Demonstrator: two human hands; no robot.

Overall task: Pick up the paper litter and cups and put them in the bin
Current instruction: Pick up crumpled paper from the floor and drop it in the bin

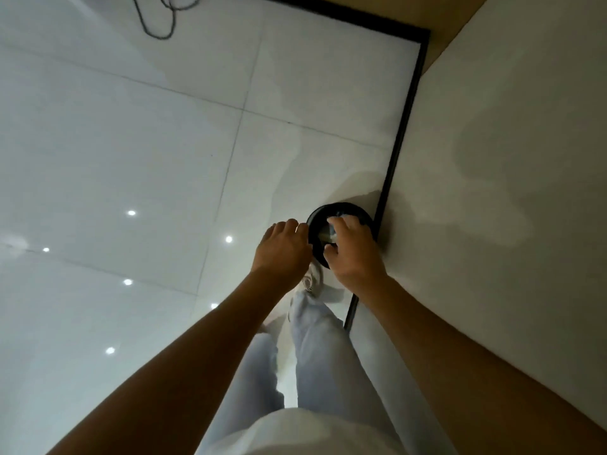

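While both hands hover over the black bin [316,224] by the wall, the right hand [356,249] curls round pale paper litter [341,221] and should let go right above the hole, and the left hand [282,249] looks loose.

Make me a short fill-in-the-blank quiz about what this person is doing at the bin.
1. Both hands reach over the round ___ bin.
2. The bin stands on the floor beside the ___.
3. The right hand holds something pale over the bin's ___.
4. A dark ___ lies looped on the tiles at the top.

Missing words: black; wall; opening; cable
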